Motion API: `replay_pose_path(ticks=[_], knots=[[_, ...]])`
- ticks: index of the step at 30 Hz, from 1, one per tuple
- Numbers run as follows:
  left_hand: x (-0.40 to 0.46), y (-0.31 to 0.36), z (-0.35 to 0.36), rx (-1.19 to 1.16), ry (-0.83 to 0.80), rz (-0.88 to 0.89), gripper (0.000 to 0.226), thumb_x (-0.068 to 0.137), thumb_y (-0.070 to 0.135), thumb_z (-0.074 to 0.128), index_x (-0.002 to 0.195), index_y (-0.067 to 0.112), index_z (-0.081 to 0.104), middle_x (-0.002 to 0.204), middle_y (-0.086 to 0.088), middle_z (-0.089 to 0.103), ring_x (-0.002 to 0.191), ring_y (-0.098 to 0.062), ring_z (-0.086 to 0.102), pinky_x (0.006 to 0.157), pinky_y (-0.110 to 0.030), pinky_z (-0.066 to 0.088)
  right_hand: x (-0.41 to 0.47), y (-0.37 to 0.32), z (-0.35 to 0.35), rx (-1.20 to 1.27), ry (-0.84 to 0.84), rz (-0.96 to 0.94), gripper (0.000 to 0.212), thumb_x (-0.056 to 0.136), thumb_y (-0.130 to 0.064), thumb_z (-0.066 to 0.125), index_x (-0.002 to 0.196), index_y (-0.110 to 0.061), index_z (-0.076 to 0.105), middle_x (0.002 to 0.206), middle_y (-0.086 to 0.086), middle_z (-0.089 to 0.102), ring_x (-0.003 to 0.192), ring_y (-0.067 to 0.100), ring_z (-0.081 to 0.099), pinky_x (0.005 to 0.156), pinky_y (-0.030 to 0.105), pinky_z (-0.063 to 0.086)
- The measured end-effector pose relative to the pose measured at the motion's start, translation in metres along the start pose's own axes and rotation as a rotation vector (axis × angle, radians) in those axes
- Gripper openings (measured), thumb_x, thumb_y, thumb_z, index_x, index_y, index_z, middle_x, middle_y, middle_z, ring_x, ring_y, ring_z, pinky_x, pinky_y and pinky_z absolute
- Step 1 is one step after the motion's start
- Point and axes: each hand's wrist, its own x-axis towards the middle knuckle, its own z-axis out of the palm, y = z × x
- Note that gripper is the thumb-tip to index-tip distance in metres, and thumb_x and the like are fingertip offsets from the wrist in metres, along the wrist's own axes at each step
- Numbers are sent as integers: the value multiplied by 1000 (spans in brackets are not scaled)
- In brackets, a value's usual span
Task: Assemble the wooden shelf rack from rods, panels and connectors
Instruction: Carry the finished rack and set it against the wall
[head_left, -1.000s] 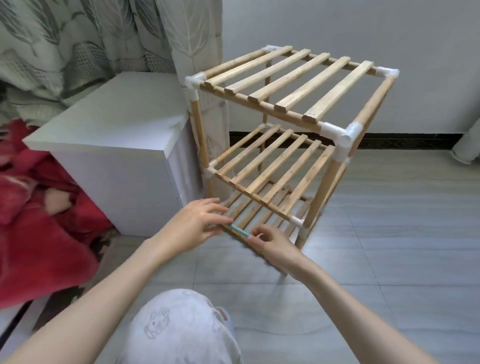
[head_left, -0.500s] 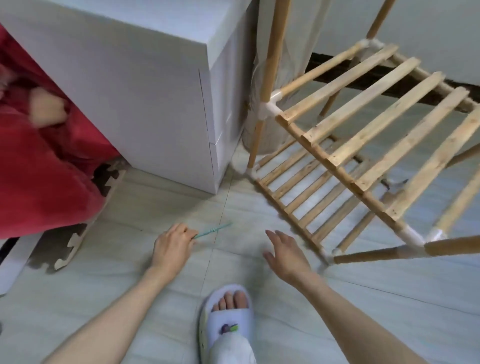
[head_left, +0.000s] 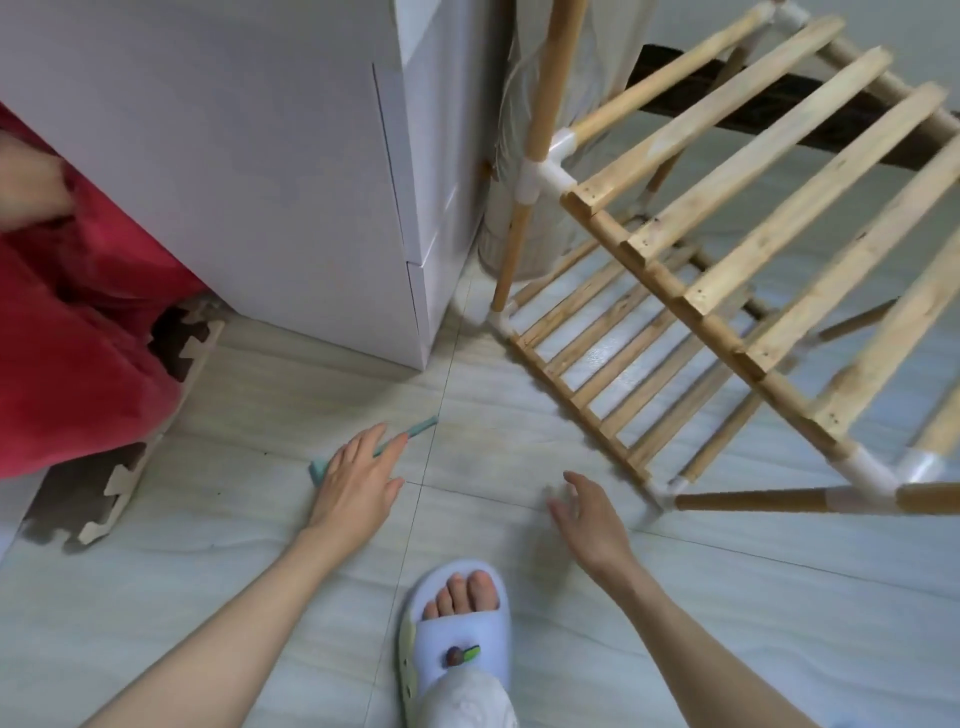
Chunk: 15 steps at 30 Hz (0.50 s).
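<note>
Head view: a person reaches down to the tiled floor beside a wooden shelf rack (head_left: 727, 249) that looks fully put together.

The left hand (head_left: 358, 480) lies flat over a slim teal tool (head_left: 410, 434) on the floor (head_left: 519, 457), fingers straight and touching it, not curled round it. The right hand (head_left: 589, 514) hovers just above the floor, fingers relaxed and slightly spread, holding nothing. The rack stands to the right, beside a white cabinet (head_left: 260, 156): slatted panels sit in rods joined by white connectors (head_left: 540, 176). No loose parts show, so assembly seems done or nearly so. A slippered foot (head_left: 457, 623) is between the arms.
</note>
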Motion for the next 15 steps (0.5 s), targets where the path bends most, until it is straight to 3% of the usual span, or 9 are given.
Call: replay_pose_path(ticks=[3,5,7,10,13,15], knots=[[9,31,-24,-281,39,17,51,86,11,63,135,10,47,140,-14,42,126,-31,45,102,-36,37,-34,15,-19,250,244,175,33,98,-28,43,124,-11,51,124,7,58,107,21,54,84,27,38],[22,57,-49,-429,105,68,50,93,12,53,140,7,38,145,-11,35,133,-25,36,107,-26,25,-55,31,-35,380,445,260,31,97,-29,44,119,-9,51,110,5,60,92,20,51,79,29,37],[40,85,-78,-564,175,68,53,96,13,48,145,7,28,149,-9,30,136,-21,31,111,-23,19,-67,43,-52,519,573,269,39,95,-31,49,126,-8,44,109,2,54,93,19,49,80,32,39],[68,124,-117,-705,209,6,61,99,20,41,150,15,8,155,-5,16,142,-16,20,116,-33,17,-71,48,-75,641,656,157,46,91,-31,56,131,-12,42,120,1,51,105,18,52,83,30,40],[94,153,-145,-766,194,-71,64,101,22,34,150,20,-6,158,-2,2,144,-17,9,111,-27,10,-70,40,-91,726,665,42,25,92,-33,54,113,-20,52,108,-6,58,107,14,53,86,28,39],[110,166,-152,-813,177,-159,64,101,16,33,150,21,-7,158,-2,5,144,-20,11,113,-31,13,-69,37,-94,807,657,26,16,92,-35,51,105,-26,53,99,-9,60,105,16,55,93,35,43]])
